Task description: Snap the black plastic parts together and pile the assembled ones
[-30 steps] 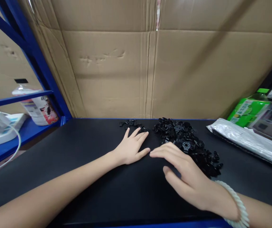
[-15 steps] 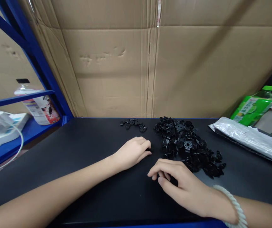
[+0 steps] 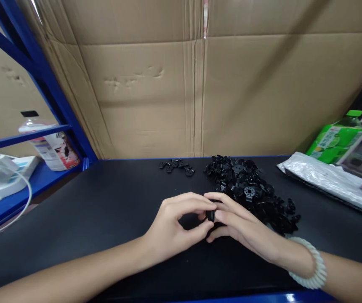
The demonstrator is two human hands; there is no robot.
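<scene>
Over the black tabletop (image 3: 111,202), my left hand (image 3: 177,225) and my right hand (image 3: 240,223) meet at the fingertips. Between them is a small black plastic clip (image 3: 211,215), mostly covered by fingers. My left thumb and index finger pinch it from the left side. My right fingers close on it from the other side. A large heap of black plastic clips (image 3: 238,176) lies just beyond my right hand; one with a round, holed disc faces up. Farther back sits a smaller group of black clips (image 3: 177,165).
A cardboard wall (image 3: 143,97) rises behind the table. To the left are a blue metal frame (image 3: 54,97), a bottle (image 3: 53,147) and a power strip (image 3: 4,176) with a white cable. At right lie a silvery plastic bag (image 3: 329,176) and a green bottle (image 3: 335,139).
My two hands have come together from apart. A black clip now shows between their fingertips. My left hand has moved nearer to me, and the view has shifted slightly.
</scene>
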